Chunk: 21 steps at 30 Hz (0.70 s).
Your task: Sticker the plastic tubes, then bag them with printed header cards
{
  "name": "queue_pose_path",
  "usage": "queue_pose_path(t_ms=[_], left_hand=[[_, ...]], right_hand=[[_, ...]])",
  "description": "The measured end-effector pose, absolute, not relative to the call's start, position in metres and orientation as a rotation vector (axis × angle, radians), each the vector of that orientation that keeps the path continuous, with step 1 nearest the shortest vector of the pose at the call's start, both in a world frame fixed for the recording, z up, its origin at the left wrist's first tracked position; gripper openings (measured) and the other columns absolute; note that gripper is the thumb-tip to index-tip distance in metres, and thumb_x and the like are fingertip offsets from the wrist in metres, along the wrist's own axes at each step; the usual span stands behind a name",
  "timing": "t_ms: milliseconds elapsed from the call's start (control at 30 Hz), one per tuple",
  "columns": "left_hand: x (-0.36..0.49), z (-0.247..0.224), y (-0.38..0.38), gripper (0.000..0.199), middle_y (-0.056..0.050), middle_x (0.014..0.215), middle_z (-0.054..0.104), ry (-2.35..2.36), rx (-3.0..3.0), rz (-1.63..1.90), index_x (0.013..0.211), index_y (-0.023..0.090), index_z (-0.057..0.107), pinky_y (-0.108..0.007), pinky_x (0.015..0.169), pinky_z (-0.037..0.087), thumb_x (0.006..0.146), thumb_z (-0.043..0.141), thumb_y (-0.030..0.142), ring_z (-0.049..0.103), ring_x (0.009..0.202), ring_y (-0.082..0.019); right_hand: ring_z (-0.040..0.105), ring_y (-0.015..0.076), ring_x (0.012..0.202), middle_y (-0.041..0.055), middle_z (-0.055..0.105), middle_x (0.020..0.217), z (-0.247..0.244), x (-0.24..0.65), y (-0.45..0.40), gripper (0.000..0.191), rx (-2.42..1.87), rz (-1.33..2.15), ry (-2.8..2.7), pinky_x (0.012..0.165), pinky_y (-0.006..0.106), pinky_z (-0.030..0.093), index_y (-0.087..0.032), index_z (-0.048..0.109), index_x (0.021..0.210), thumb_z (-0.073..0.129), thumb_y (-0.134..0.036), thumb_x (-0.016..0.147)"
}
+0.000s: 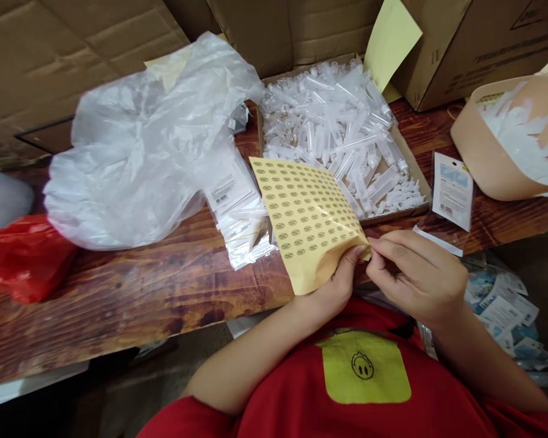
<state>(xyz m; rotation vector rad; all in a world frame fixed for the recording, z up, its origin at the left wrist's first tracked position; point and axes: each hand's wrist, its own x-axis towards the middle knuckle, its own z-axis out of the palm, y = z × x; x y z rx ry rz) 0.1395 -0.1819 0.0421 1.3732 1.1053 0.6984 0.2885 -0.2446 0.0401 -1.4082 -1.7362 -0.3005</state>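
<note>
1. Above the tabletop's (pixel 187 274) near edge, here's the sticker sheet (pixel 304 210), bowed, its lower right corner in the left hand's (pixel 340 280) grip.
2. Right hand (pixel 420 277): fingertips pinched narrow at that corner; on what, can't tell.
3. Looks light, floppy, easily creased; plain margins suit holding.

Left hand (pixel 335 281): fingers hidden behind sticker sheet (pixel 304 207), only thumb showing
Sheet's near right corner masked by fingertips; oval print too small to read
Right hand (pixel 420 277): what sits between fingertips too small to tell
Tray (pixel 397 215): near left corner hidden behind sheet
Packets (pixel 231 190): far ends covered by crumpled clear bag (pixel 132 152)
Red bag (pixel 27 258) and blurred pale object (pixel 4 198) cut off by left edge
Tan bin (pixel 479 164) cut off by right edge
Lettering on carton (pixel 497 64) blurred, unreadable
</note>
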Motion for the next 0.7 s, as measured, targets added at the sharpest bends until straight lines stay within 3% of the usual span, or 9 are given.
queue_pose_path(t_ms=[167, 433, 700], left_hand=[[0.140, 0.038, -0.181, 0.012, -0.007, 0.104, 0.079, 1.156, 1.609, 0.703, 0.092, 0.026, 0.082, -0.052, 0.122, 0.040, 0.083, 0.076, 0.032, 0.069, 0.116, -0.033], [0.139, 0.038, -0.182, 0.016, -0.007, 0.101, 0.079, 1.156, 1.562, 0.738, 0.093, 0.027, 0.082, -0.052, 0.124, 0.040, 0.081, 0.079, 0.037, 0.069, 0.117, -0.033], [0.133, 0.023, -0.180, 0.031, -0.007, 0.116, 0.078, 1.115, 1.818, 0.709, 0.111, 0.027, 0.079, -0.053, 0.118, 0.049, 0.090, 0.070, 0.049, 0.071, 0.117, -0.033]], right_hand=[[0.071, 0.0198, 0.074, 0.0054, 0.075, 0.082, 0.039, 0.289, -0.243, 0.027, -1.406, -0.293, -1.706, 0.073, 0.033, 0.062, -0.021, 0.070, 0.098, 0.065, 0.000, 0.081], [0.071, 0.0172, 0.069, 0.0002, 0.074, 0.077, 0.038, 0.292, -0.240, 0.021, -1.413, -0.013, -1.490, 0.063, 0.030, 0.061, -0.027, 0.074, 0.088, 0.067, -0.007, 0.085], [0.073, 0.0151, 0.075, 0.0003, 0.078, 0.087, 0.031, 0.302, -0.242, 0.020, -1.360, 0.184, -1.485, 0.071, 0.027, 0.061, -0.025, 0.077, 0.093, 0.069, -0.008, 0.086]])
